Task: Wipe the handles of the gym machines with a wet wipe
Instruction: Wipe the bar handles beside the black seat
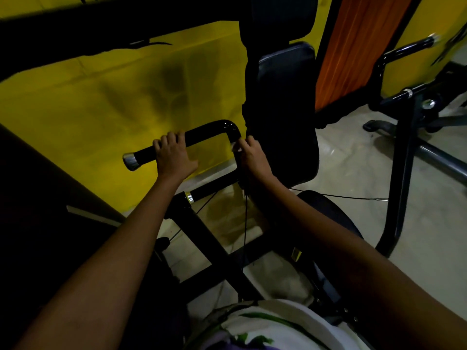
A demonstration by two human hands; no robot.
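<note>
Yellow wall behind: right hand [250, 157] presses wipe [235, 147] on handle [202, 137].

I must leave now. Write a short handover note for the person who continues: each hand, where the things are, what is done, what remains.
Left hand: grips the horizontal part of the black handle, near its silver end cap.
Right hand: holds the wet wipe against the vertical part of the same handle, just below the bend.
Done: cannot tell how much of this handle is already wiped.
Left: finish this handle, including the part under the left hand; then the second handle at upper right, beside the orange panel.
</note>
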